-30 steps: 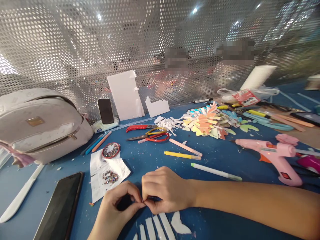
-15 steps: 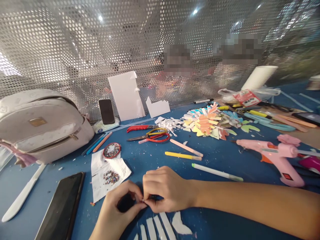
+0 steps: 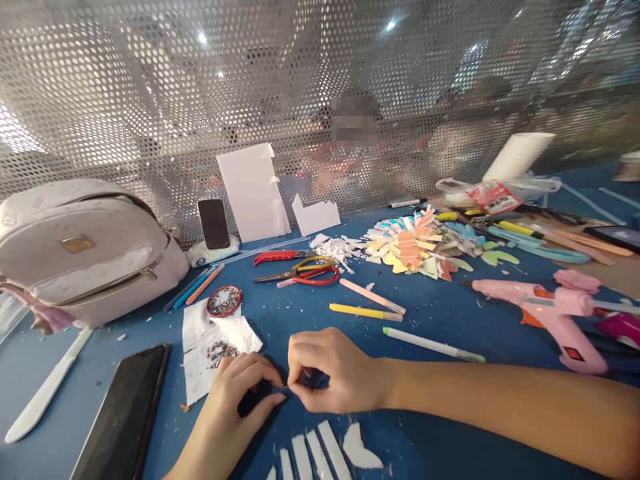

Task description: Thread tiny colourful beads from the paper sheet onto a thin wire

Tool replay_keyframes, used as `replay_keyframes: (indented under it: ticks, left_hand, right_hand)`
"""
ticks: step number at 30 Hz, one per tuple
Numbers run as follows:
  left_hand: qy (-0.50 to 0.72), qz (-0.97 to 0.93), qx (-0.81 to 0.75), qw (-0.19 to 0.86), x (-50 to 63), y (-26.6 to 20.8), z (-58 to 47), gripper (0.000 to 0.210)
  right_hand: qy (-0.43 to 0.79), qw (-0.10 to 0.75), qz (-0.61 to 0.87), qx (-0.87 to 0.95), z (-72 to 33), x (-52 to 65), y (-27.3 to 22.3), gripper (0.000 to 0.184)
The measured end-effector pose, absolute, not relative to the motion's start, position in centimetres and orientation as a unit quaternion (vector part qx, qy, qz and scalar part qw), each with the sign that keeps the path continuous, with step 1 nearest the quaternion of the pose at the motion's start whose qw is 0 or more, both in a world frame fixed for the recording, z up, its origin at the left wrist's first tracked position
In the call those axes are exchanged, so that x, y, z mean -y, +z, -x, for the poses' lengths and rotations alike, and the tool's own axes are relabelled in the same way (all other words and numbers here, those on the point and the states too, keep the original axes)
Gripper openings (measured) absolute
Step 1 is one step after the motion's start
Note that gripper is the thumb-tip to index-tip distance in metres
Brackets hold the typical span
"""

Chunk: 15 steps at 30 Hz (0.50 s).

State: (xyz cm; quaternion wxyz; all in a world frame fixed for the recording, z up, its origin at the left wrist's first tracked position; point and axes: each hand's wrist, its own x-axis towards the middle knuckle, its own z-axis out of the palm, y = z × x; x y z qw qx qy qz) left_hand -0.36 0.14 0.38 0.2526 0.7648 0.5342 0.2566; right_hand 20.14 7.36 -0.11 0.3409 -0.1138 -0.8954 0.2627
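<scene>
Over the blue table my left hand (image 3: 241, 395) and my right hand (image 3: 334, 373) meet with their fingertips almost touching. Both are curled into a pinch around something tiny that is too small to name. Just behind my left hand, small shiny bits (image 3: 220, 351) lie in a heap on a white tissue (image 3: 194, 367). A round red-rimmed dish (image 3: 224, 302) of similar bits sits on the tissue's far edge. In front of my hands lie several white strips (image 3: 334, 448) and a white butterfly-like cutout (image 3: 359, 447).
A phone (image 3: 125, 407) and a white plastic knife (image 3: 47, 393) lie left, below a pale backpack (image 3: 85, 247). Scissors (image 3: 305, 272), markers (image 3: 367, 311) and paper cutouts (image 3: 410, 243) are behind my hands. A pink glue gun (image 3: 545, 300) lies right. Perforated metal (image 3: 175, 100) rises behind.
Both hands have shifted slightly away from me, and my left hand's fingers now partly cover the shiny bits. My left thumb has drawn back a little from the right fingertips.
</scene>
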Motion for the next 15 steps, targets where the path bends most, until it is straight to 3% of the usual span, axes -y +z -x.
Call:
replay_keyframes:
  ticks: [4, 9, 15]
  left_hand:
    - [0.231, -0.768, -0.542, 0.250, -0.40, 0.41, 0.83, 0.016]
    - [0.237, -0.783, -0.538, 0.202, -0.25, 0.14, 0.52, 0.004]
    - [0.211, -0.809, -0.516, 0.188, -0.53, -0.21, 0.30, 0.007]
  right_hand:
    - [0.337, 0.345, 0.155, 0.863, -20.31, -7.50, 0.06, 0.009]
    - [0.381, 0.337, 0.169, 0.844, -20.29, -7.64, 0.19, 0.009]
    - [0.385, 0.331, 0.171, 0.844, -20.26, -7.59, 0.28, 0.009]
